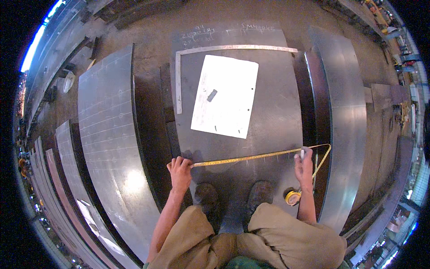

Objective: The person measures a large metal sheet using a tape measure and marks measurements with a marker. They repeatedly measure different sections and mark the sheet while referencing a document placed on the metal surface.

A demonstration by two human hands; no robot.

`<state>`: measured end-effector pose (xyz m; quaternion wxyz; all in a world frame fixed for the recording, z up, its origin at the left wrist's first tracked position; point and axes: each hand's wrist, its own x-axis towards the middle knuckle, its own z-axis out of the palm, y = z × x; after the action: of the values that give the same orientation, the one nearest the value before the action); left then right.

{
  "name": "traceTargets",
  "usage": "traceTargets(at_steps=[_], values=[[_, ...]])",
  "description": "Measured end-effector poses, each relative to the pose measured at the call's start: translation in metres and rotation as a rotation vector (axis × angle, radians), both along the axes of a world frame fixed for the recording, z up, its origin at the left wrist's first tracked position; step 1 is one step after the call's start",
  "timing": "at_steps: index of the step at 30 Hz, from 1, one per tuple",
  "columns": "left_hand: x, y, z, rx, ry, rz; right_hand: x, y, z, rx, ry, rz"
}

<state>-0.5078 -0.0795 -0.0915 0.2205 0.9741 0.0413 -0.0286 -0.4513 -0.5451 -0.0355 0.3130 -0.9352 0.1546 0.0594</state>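
Observation:
A yellow tape measure blade (246, 158) stretches across the near part of a dark steel plate (277, 107). My left hand (180, 174) is closed on the blade's end at the plate's left edge. At the right edge, my right hand (304, 169) is closed with a short white stick of chalk (302, 154) between its fingers, right against the blade. Beyond that hand the blade folds back down toward its round yellow case (293, 197), which sits beside my right wrist. Short pale marks show on the steel just above the blade.
A large steel square (237, 47) and a white paper sheet (228, 96) with a small dark block (212, 95) lie on the plate. My boots (260, 195) stand on its near end. Other plates flank it, left (107, 112) and right (342, 98), across dark gaps.

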Motion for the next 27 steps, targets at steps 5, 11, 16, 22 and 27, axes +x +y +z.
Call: traceTargets(at_steps=[5,11,16,22,27], values=[[0.003,0.000,0.000,-0.011,0.004,-0.003,-0.002,0.020,-0.013,0.059,0.054,0.212],[0.007,-0.001,0.005,0.014,0.024,-0.015,-0.006,0.072,-0.021,0.269,0.101,0.195],[0.005,-0.001,0.002,-0.009,0.015,-0.016,-0.019,0.118,-0.007,0.411,0.154,0.130],[0.002,0.005,-0.001,-0.059,-0.023,-0.016,-0.045,0.131,-0.031,0.321,0.121,0.134],[0.002,0.006,-0.006,-0.033,-0.032,-0.011,-0.046,0.146,-0.030,0.196,-0.124,0.253]])
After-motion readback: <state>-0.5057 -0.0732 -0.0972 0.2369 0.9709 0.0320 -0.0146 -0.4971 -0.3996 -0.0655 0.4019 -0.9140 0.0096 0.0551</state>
